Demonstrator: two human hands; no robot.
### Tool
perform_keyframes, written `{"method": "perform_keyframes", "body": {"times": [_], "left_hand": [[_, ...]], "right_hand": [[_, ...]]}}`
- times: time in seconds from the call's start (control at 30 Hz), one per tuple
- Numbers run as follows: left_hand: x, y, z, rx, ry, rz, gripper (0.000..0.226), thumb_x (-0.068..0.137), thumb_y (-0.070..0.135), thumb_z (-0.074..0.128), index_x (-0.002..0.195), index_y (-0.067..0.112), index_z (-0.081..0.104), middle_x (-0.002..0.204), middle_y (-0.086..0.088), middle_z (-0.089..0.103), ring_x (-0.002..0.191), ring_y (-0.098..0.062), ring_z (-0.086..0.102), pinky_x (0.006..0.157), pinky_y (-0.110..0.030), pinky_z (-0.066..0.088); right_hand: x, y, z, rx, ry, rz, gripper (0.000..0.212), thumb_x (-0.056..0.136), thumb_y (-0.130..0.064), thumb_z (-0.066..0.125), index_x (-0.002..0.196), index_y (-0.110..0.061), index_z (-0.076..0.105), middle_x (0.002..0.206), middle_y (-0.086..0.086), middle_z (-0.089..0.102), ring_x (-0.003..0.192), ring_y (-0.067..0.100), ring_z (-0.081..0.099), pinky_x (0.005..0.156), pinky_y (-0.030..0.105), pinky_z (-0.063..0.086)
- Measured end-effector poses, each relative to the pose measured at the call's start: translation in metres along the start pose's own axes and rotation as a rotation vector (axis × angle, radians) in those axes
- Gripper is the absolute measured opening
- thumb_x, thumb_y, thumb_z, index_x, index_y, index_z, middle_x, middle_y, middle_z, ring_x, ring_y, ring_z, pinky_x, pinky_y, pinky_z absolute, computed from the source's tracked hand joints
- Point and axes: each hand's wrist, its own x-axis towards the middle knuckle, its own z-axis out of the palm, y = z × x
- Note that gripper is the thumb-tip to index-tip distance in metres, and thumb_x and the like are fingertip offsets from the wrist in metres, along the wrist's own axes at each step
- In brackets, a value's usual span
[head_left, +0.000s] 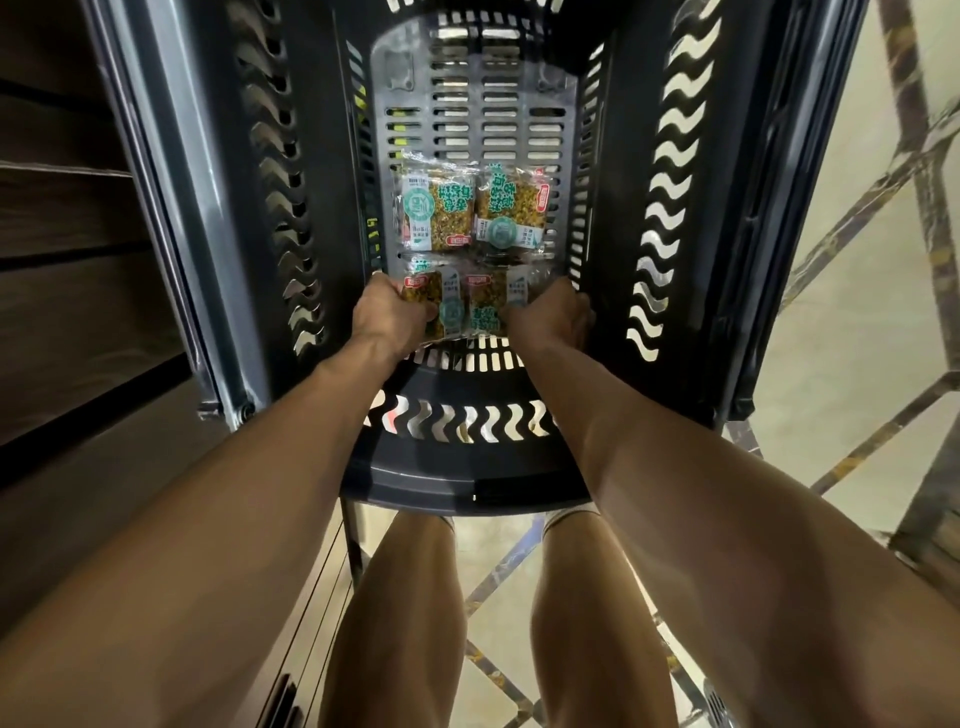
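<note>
Both my arms reach down into a deep dark plastic basket (457, 467) with wavy slots in its walls. On its slotted floor lie two clear snack packets with green labels, one at the left (434, 210) and one at the right (511, 208). Nearer to me are two more such packets. My left hand (387, 317) grips the near left packet (441, 306) by its left edge. My right hand (553, 317) grips the near right packet (488, 301) by its right edge. Most of my fingers are hidden under the packets.
The basket stands on a thin metal frame (353, 540) above a pale tiled floor (852, 322) with dark diagonal lines. Dark wooden panelling (78, 312) runs along the left. My bare legs (400, 623) show below the basket's near rim.
</note>
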Motion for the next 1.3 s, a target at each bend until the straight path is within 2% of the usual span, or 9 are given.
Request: {"method": "perform_keyframes", "body": {"times": [0.33, 0.47, 0.53, 0.73, 0.8, 0.97, 1.1, 1.23, 1.3], "left_hand": [[-0.019, 0.006, -0.006, 0.025, -0.015, 0.034, 0.034, 0.091, 0.018, 0.080, 0.119, 0.014, 0.061, 0.111, -0.005, 0.070, 0.099, -0.026, 0.070, 0.091, -0.043, 0.061], [-0.042, 0.009, -0.012, -0.051, -0.002, 0.000, 0.027, 0.091, 0.021, 0.081, 0.110, 0.014, 0.063, 0.104, -0.005, 0.072, 0.088, -0.024, 0.074, 0.079, -0.039, 0.063], [-0.063, 0.014, -0.023, -0.203, 0.006, -0.021, 0.023, 0.090, 0.017, 0.081, 0.106, 0.014, 0.064, 0.103, -0.006, 0.075, 0.086, -0.022, 0.076, 0.078, -0.041, 0.064], [-0.164, 0.037, -0.077, -0.630, -0.021, 0.023, 0.031, 0.091, 0.007, 0.077, 0.119, 0.007, 0.064, 0.112, -0.004, 0.078, 0.099, -0.024, 0.078, 0.083, -0.036, 0.065], [-0.199, 0.047, -0.094, -0.705, -0.007, 0.051, 0.030, 0.091, 0.003, 0.076, 0.119, 0.004, 0.065, 0.113, -0.005, 0.078, 0.099, -0.025, 0.078, 0.077, -0.033, 0.066], [-0.297, 0.080, -0.127, -0.941, -0.111, 0.101, 0.048, 0.081, 0.011, 0.079, 0.123, -0.007, 0.066, 0.114, -0.010, 0.078, 0.104, -0.030, 0.076, 0.084, -0.043, 0.064], [-0.382, 0.102, -0.148, -1.032, -0.203, 0.163, 0.020, 0.092, 0.002, 0.071, 0.112, 0.000, 0.071, 0.113, -0.009, 0.079, 0.105, -0.028, 0.075, 0.086, -0.041, 0.064], [-0.466, 0.126, -0.173, -1.049, -0.229, 0.267, 0.026, 0.093, 0.006, 0.072, 0.118, 0.001, 0.070, 0.117, -0.011, 0.077, 0.104, -0.026, 0.075, 0.086, -0.037, 0.064], [-0.502, 0.140, -0.188, -1.060, -0.238, 0.315, 0.044, 0.085, 0.014, 0.081, 0.125, 0.002, 0.068, 0.125, -0.014, 0.074, 0.109, -0.028, 0.072, 0.086, -0.040, 0.063]], "right_hand": [[-0.009, -0.002, -0.002, 0.171, -0.169, -0.029, 0.078, 0.075, -0.014, 0.091, 0.144, -0.020, 0.055, 0.131, 0.006, 0.067, 0.121, 0.027, 0.065, 0.094, 0.042, 0.061], [-0.026, 0.002, -0.029, 0.139, -0.162, -0.115, 0.055, 0.089, -0.013, 0.078, 0.138, -0.012, 0.054, 0.117, -0.001, 0.070, 0.104, 0.017, 0.070, 0.068, 0.024, 0.057], [-0.045, 0.000, -0.053, 0.177, -0.136, -0.165, 0.043, 0.092, -0.015, 0.075, 0.132, -0.013, 0.059, 0.113, 0.000, 0.073, 0.096, 0.016, 0.072, 0.067, 0.025, 0.058], [-0.123, -0.017, -0.157, 0.314, -0.213, -0.418, 0.017, 0.090, -0.015, 0.078, 0.101, -0.026, 0.071, 0.094, -0.012, 0.074, 0.081, 0.000, 0.067, 0.077, 0.029, 0.057], [-0.146, -0.021, -0.192, 0.317, -0.221, -0.418, 0.031, 0.088, -0.022, 0.083, 0.116, -0.017, 0.070, 0.106, -0.004, 0.075, 0.090, 0.008, 0.071, 0.086, 0.035, 0.059], [-0.215, -0.027, -0.286, 0.536, -0.387, -0.321, 0.035, 0.082, -0.030, 0.086, 0.106, -0.007, 0.075, 0.106, 0.014, 0.078, 0.099, 0.033, 0.077, 0.090, 0.052, 0.062], [-0.276, -0.024, -0.362, 0.679, -0.503, -0.368, 0.022, 0.090, -0.007, 0.078, 0.109, 0.003, 0.072, 0.113, 0.020, 0.075, 0.102, 0.032, 0.076, 0.076, 0.035, 0.064], [-0.337, -0.032, -0.440, 0.688, -0.517, -0.428, 0.018, 0.087, -0.017, 0.081, 0.100, -0.010, 0.070, 0.100, 0.009, 0.073, 0.091, 0.021, 0.072, 0.071, 0.028, 0.056], [-0.364, -0.035, -0.478, 0.754, -0.536, -0.452, 0.015, 0.094, -0.006, 0.071, 0.108, -0.005, 0.070, 0.102, 0.010, 0.078, 0.089, 0.020, 0.076, 0.073, 0.028, 0.061]]}}
